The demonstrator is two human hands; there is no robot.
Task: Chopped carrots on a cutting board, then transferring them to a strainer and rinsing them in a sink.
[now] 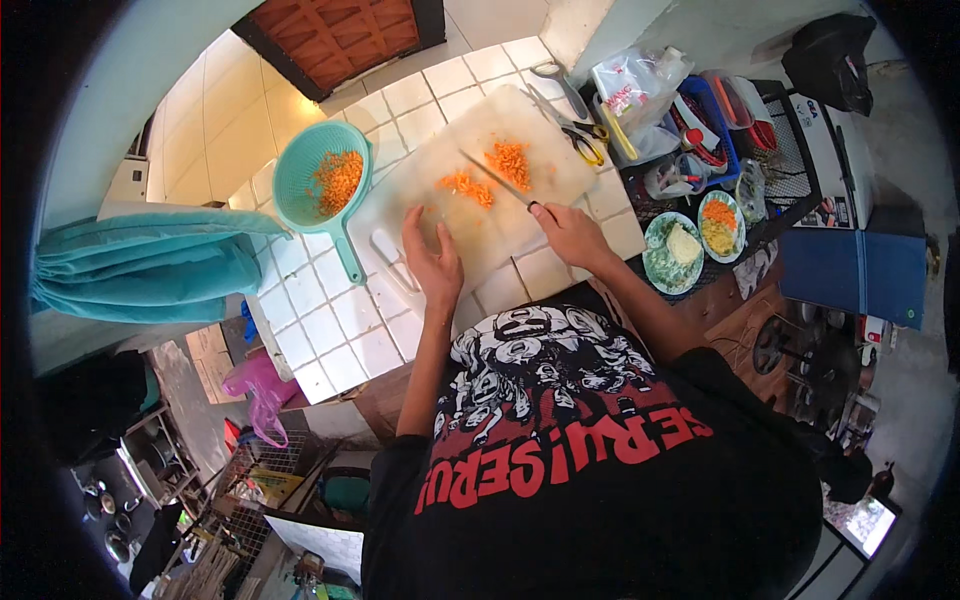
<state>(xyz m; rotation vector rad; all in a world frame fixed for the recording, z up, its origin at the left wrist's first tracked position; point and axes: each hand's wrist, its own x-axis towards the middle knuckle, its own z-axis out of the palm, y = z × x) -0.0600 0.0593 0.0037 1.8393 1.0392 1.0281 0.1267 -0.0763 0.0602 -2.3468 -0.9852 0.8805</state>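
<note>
My right hand [570, 234] grips the handle of a kitchen knife [496, 177], its blade pointing up and left over a pale cutting board [465, 255]. On the board, finely chopped orange carrot lies in two piles: one [510, 163] right of the blade, the other [466, 187] left of it. My left hand [433, 255] rests over the board's left part near its slotted handle, thumb and fingers apart, holding nothing. Left of the board stands a teal plastic colander [288, 180] with a long handle, with more chopped carrot [339, 183] inside.
Scissors [585, 142] lie beyond the board on the white-tiled counter [352, 330]. At right, a rack holds a green plate [660, 270] with pale food, another plate [738, 240] with orange and yellow pieces, and a blue basket [727, 142]. A teal curtain [150, 262] hangs at left.
</note>
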